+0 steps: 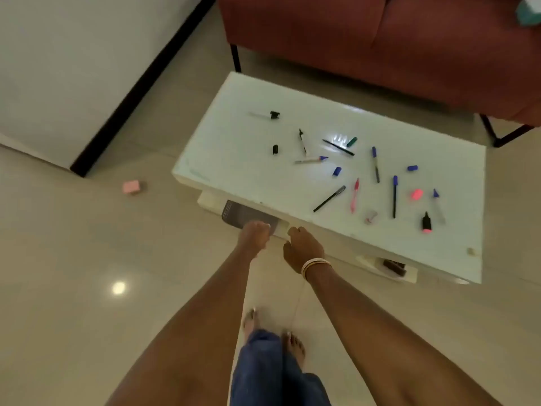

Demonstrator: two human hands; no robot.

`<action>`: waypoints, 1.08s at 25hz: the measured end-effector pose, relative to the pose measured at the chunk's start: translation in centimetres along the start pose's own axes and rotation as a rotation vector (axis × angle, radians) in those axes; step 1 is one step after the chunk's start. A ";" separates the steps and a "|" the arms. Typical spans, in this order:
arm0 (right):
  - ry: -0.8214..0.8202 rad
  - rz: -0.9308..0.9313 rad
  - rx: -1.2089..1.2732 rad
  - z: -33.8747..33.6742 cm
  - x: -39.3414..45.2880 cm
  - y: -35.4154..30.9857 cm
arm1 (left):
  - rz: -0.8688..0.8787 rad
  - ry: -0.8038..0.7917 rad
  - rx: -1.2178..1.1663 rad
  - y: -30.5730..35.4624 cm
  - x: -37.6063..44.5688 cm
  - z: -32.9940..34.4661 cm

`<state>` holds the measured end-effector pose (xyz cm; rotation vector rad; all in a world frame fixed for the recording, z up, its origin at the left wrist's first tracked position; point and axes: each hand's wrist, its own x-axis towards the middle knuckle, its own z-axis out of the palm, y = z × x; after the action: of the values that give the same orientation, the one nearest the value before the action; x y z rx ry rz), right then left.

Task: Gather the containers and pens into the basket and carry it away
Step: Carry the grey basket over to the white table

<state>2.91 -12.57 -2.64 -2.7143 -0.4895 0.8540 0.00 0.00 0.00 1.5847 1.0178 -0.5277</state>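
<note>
At far left a small pink block (131,187) lies on the glossy beige tiled floor (73,259), well apart from the low white glossy rectangular counter (234,171). Under the counter's near edge a grey perforated plastic basket (234,212) sits on a lower shelf, only its left part showing. The left hand (254,236) reaches to the basket, its fingers (260,225) curled at the rim; whether they actually grip it cannot be told. Just beside it, the right hand (301,247), with pale bangles (316,264) at the wrist, has its fingers curled under near the counter's edge, and what they touch is hidden. On the counter top, pens and loose caps lie scattered: a white marker with a black cap (265,115) far back on the left, a small black cap (275,149), a white marker with a blue tip (311,160), a thin black pen (338,147) near a green cap (352,141), a blue cap (337,171), a slim black pen (329,198), a pink pen (354,195), two blue-capped dark pens (376,164) (394,196), another blue cap (412,168), a glowing pink cap (417,194), a black-and-pink highlighter (426,222) and a clear marker with a blue tip (438,205). Behind the counter stands a dark red upholstered sofa (380,39) on black metal legs.
</note>
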 end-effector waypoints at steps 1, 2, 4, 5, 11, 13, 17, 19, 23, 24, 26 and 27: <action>-0.027 0.017 0.034 2.3 2.1 0.4 | -0.075 0.017 -0.082 -1.5 2.5 0.4; -0.049 0.032 0.063 5.4 5.0 1.1 | -0.145 0.019 -0.165 -3.6 6.1 1.2; -0.107 0.074 0.111 10.9 10.4 2.6 | -0.246 0.010 -0.320 -7.7 13.1 2.5; -0.124 0.098 0.138 13.8 13.4 3.4 | -0.270 0.000 -0.389 -9.6 16.7 3.1; -0.126 0.472 0.576 25.9 29.9 6.6 | -0.308 0.043 -0.722 -16.3 36.0 5.4; -0.080 0.520 0.678 28.9 33.7 7.5 | -0.333 0.057 -0.766 -18.1 40.6 5.7; 0.115 0.502 0.705 32.0 36.1 8.1 | -0.311 0.061 -0.890 -20.6 45.2 5.7; 0.133 0.499 0.731 31.9 34.8 8.0 | -0.327 0.095 -0.957 -21.2 44.6 5.9; 0.022 0.522 0.676 30.6 27.6 6.6 | -0.409 0.181 -0.917 -23.9 38.1 5.7; -0.002 0.535 0.671 30.2 25.4 6.2 | -0.432 0.214 -0.930 -24.7 35.7 5.8; -0.039 0.538 0.640 29.5 20.5 5.6 | -0.468 0.246 -0.965 -26.6 30.6 6.1; -0.051 0.528 0.616 29.2 17.7 5.4 | -0.486 0.238 -1.008 -27.6 27.7 6.1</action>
<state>0.60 -6.58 -36.55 -2.2496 0.4476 0.9892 -7.20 3.46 -38.81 0.5017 1.5360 -0.0781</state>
